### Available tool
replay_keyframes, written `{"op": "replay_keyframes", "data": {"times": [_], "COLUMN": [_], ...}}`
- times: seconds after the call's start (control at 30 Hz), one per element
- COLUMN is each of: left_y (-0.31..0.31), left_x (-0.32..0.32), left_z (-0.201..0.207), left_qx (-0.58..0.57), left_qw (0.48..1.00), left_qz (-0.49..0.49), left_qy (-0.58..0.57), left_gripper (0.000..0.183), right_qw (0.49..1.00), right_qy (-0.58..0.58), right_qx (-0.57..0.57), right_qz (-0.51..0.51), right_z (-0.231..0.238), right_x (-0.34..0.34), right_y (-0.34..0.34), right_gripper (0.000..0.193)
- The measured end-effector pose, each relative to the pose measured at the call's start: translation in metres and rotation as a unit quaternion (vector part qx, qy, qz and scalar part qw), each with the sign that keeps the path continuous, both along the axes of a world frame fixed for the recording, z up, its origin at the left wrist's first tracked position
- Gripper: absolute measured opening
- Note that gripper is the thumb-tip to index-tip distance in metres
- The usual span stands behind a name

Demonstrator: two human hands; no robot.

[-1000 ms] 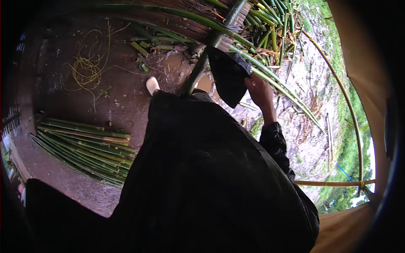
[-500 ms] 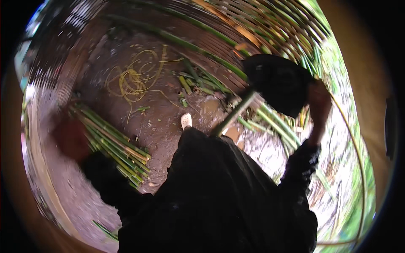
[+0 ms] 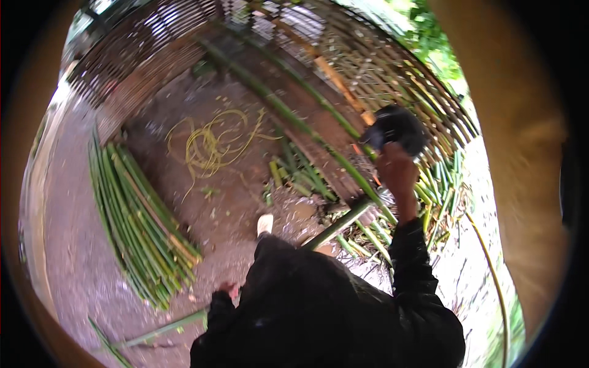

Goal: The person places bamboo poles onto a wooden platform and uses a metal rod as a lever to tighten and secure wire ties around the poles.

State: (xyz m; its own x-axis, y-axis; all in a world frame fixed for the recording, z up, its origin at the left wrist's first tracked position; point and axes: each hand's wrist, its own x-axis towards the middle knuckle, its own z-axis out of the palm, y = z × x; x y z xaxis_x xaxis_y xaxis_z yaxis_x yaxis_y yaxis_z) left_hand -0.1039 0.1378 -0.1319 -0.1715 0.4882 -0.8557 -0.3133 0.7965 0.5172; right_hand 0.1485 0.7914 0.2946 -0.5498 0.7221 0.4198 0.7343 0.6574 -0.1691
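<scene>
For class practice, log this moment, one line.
Right hand: holds dark rounded item; left hand: partly hidden; ground: long green bamboo poles, tangled yellow cord

No text, label, brand, number or sign can be read
</scene>
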Motion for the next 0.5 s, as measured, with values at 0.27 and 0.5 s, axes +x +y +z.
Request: {"op": "replay_keyframes", "data": {"times": [0.27,0.5], "left_y": [0.053,0.168], "left_x": [-0.039,-0.109], "left_z": [-0.004,0.014], "left_qx": [0.119,-0.019], "left_qw": [0.776,0.989], "left_qz": [-0.514,0.125], "left_qy": [0.345,0.081], "left_gripper": [0.02,0.02], "right_qw": [0.949,0.95], "right_qy": [-0.037,-0.001], "right_qx": [-0.304,-0.207], "right_qz": [-0.075,-0.232], "right_z": [-0.08,-0.049], "right_x": [0.054,0.161], "right_y": [-0.011,-0.003], "right_gripper": [0.033,0.031]}}
